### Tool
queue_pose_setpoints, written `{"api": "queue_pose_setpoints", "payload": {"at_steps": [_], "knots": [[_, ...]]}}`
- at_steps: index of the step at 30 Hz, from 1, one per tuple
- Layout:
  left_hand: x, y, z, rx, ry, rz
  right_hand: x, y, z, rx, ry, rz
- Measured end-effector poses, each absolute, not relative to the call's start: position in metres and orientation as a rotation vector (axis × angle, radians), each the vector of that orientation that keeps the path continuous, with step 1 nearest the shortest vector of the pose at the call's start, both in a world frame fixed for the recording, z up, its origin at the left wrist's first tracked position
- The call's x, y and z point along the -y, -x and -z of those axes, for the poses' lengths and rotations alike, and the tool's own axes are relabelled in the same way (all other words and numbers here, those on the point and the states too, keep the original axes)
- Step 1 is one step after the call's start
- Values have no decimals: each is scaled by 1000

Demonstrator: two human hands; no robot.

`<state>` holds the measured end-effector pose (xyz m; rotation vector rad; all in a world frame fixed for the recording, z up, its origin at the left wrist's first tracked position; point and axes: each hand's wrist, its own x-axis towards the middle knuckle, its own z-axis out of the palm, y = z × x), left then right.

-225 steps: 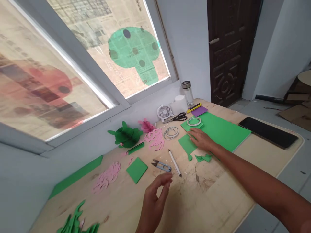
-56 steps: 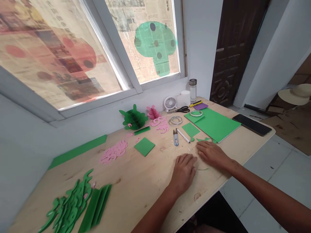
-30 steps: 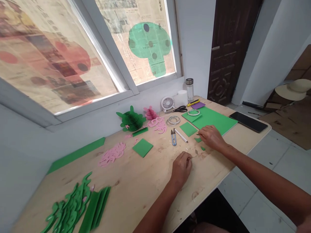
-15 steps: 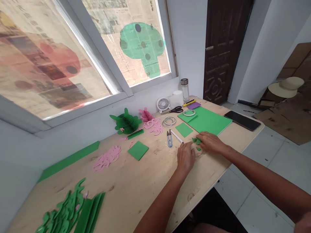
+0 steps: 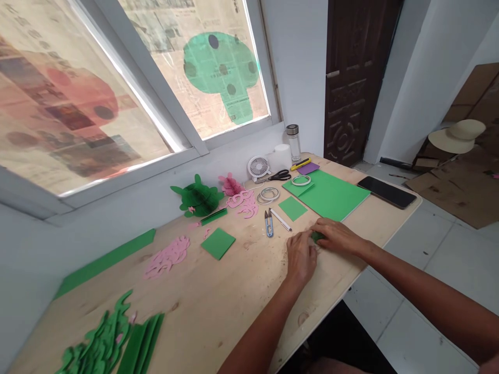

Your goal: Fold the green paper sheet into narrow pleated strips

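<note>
Scraps (image 5: 317, 237) on the table (image 5: 202, 296), partly hidden between two hands.
Largest nearby, the green card (image 5: 339, 195) lies just beyond the right hand (image 5: 337, 236); a careless knuckle could nudge it askew. Right fingers curl over the scraps, while the left hand (image 5: 302, 254) sits close beside, its fingers bent and held together (whether either hand pinches anything, I cannot tell). Past the left fingertips, the pen (image 5: 280, 219) lies loose beside the snips (image 5: 268, 223); a wide sweep that way could roll one against the other. Smallest and probably lightest, the scraps could slip through the gap between the hands and scatter.
</note>
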<state>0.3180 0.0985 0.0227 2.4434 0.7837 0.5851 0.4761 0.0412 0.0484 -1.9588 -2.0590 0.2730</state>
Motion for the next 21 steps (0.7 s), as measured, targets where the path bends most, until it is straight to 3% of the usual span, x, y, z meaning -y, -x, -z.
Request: {"api": "queue_pose_setpoints", "payload": {"at_steps": [10, 21], "knots": [[-95, -298, -25, -760, -2567, -522, -34, -466, -37, 2044, 1910, -245], [-101, -306, -29, -727, -2767, -342, -12, -488, -25, 1655, 1974, -321]]}}
